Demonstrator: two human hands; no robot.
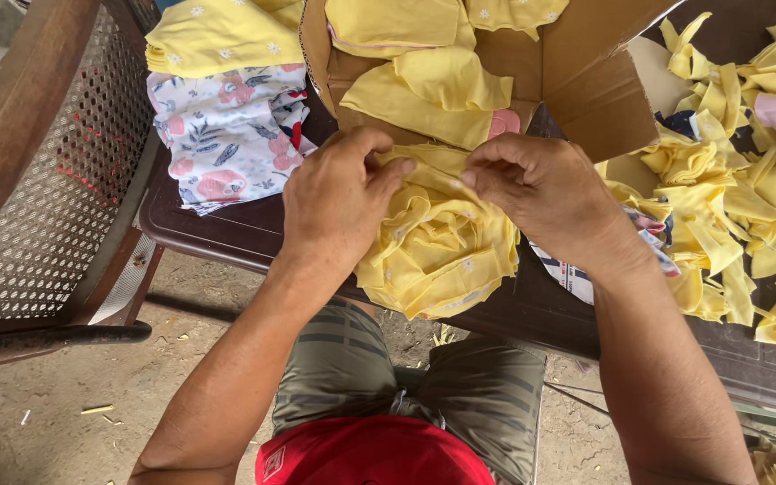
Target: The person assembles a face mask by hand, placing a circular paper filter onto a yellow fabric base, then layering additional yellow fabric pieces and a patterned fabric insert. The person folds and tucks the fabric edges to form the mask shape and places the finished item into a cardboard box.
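Observation:
My left hand [339, 202] and my right hand [541, 193] both pinch the top edge of a bunched yellow cloth piece [437, 247] with small white flowers. The cloth hangs over the near edge of a dark brown table [217, 229]. Both hands sit close together just in front of an open cardboard box [586, 85] that holds more folded yellow pieces [428, 85].
A stack of yellow and floral white fabric [226, 117] lies at the table's left. Several yellow scraps [738, 207] are piled at the right. A wooden chair with a cane mesh back [42, 171] stands left. Below are a dirt floor [65, 422] and my lap.

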